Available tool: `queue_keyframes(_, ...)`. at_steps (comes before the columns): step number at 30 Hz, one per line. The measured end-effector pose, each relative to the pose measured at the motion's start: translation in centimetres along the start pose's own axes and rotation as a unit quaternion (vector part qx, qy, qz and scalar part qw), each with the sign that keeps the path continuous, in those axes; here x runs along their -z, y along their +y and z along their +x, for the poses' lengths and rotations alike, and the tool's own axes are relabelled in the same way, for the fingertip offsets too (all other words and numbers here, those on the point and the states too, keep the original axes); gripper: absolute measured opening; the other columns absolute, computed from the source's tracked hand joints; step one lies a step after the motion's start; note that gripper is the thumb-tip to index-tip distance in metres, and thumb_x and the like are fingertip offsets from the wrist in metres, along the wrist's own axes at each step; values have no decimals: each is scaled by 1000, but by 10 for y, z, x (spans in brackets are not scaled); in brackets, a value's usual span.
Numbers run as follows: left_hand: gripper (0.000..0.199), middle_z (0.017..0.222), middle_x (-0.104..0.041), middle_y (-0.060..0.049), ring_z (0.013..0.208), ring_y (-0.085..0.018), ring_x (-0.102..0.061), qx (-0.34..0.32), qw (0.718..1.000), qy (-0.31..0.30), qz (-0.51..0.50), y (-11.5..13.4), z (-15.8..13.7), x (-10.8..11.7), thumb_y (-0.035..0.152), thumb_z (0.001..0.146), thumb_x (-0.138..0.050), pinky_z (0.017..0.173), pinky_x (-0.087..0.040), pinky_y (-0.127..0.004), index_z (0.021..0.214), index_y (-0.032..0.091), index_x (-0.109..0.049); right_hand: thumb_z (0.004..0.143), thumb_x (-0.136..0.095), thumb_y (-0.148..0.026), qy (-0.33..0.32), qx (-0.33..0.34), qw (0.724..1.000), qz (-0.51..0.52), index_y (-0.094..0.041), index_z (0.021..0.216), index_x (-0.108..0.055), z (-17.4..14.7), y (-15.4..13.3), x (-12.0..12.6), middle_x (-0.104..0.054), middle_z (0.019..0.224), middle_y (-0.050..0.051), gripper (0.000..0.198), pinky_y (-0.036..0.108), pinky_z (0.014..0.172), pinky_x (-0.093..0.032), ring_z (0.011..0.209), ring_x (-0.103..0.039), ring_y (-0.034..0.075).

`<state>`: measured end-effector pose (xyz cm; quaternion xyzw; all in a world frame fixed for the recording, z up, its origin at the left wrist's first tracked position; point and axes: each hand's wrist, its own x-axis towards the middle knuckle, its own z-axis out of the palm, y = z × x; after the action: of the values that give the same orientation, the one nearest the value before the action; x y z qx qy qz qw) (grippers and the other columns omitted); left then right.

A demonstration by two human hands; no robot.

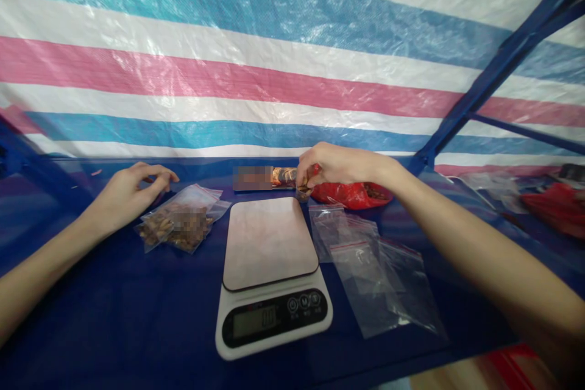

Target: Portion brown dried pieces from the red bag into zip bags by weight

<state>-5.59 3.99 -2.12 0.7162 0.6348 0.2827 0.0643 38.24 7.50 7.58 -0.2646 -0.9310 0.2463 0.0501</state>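
Right hand (326,164) just past the scale (269,244)'s far right corner, fingertips pinched on brown pieces (302,193), beside red bag (340,196). Left hand (139,186) left of scale, half open, loosely curled, holding nothing; filled bags (158,225) between it and scale. Clear bags (365,286) right of scale.

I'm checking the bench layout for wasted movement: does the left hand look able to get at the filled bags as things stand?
Yes, most likely: the left hand seems to hold nothing and is right beside the filled bags, with nothing visible between; the scale stands off to their right.
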Motion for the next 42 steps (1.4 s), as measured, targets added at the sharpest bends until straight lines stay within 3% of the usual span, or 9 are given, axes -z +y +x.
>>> queue_keyframes(8, 50, 89, -79, -9, 97, -29, -69, -7, 1000, -2, -2, 4, -1, 2, 61, 86, -47, 86, -55, -36, 90, 21, -77, 80, -68, 0, 35, -3, 999, -12, -20, 97, -86, 0, -1, -1, -86, 94, 3, 32, 28, 75, -60, 84, -79, 20)
queue_keyframes(12, 48, 94, -81, -10, 101, -30, -70, -9, 1000, 1, -1, 4, -1, 3, 61, 86, -47, 86, -54, -35, 85, 22, -76, 80, -70, -4, 61, -10, 997, -38, -22, 95, -86, -3, -4, 12, -86, 94, 3, 29, 29, 75, -60, 82, -78, 20)
queue_keyframes(16, 47, 103, -81, -11, 103, -30, -71, -16, 1000, 0, 2, 1, -1, 2, 60, 89, -47, 86, -55, -35, 82, 22, -74, 82, -74, -16, 112, -54, 991, -55, -21, 91, -84, -29, 2, 36, -85, 91, 5, 15, 33, 73, -60, 81, -78, 23)
queue_keyframes(19, 48, 104, -81, -12, 104, -30, -72, -19, 1000, 4, 3, -2, -1, 1, 60, 89, -48, 89, -56, -36, 83, 21, -75, 82, -75, -24, 94, -91, 991, -4, -23, 88, -84, -62, 27, 39, -84, 89, 5, 11, 36, 71, -61, 78, -77, 24)
queue_keyframes(22, 50, 98, -80, -11, 103, -31, -72, -14, 1000, 5, -1, -2, 0, 0, 62, 88, -48, 89, -57, -37, 86, 21, -76, 83, -74, -28, 96, -125, 985, 66, -24, 88, -82, -93, 56, 26, -83, 87, 5, 10, 37, 69, -61, 75, -77, 24)
queue_keyframes(26, 53, 98, -79, -11, 97, -30, -73, 7, 1000, 3, -4, 0, -1, 0, 64, 85, -49, 86, -59, -37, 92, 21, -79, 86, -76, -32, 144, -117, 982, 44, -23, 90, -83, -113, 65, 6, -83, 101, 7, 13, 39, 80, -62, 88, -78, 26)
queue_keyframes(31, 52, 108, -79, -15, 102, -32, -74, 13, 1000, -3, -4, 1, -1, 1, 65, 84, -48, 83, -59, -37, 85, 21, -76, 98, -68, -33, 316, -81, 945, 0, -21, 104, -82, -84, 25, -21, -82, 108, 9, 20, 40, 90, -60, 99, -77, 25)
queue_keyframes(36, 51, 97, -80, -11, 98, -30, -74, 1, 1000, 5, 6, 4, 0, 3, 65, 84, -49, 83, -59, -35, 88, 22, -78, 104, -65, -30, 331, -34, 940, -79, -22, 121, -79, -40, -11, -71, -78, 114, 10, 23, 43, 93, -62, 102, -75, 26)
queue_keyframes(42, 51, 96, -81, -11, 96, -30, -73, -11, 1000, 8, 11, 10, -2, 4, 63, 86, -49, 87, -57, -37, 87, 22, -78, 110, -54, -25, 349, 12, 922, -166, -29, 142, -71, -43, -5, -104, -72, 142, 11, 37, 55, 112, -57, 133, -66, 30)
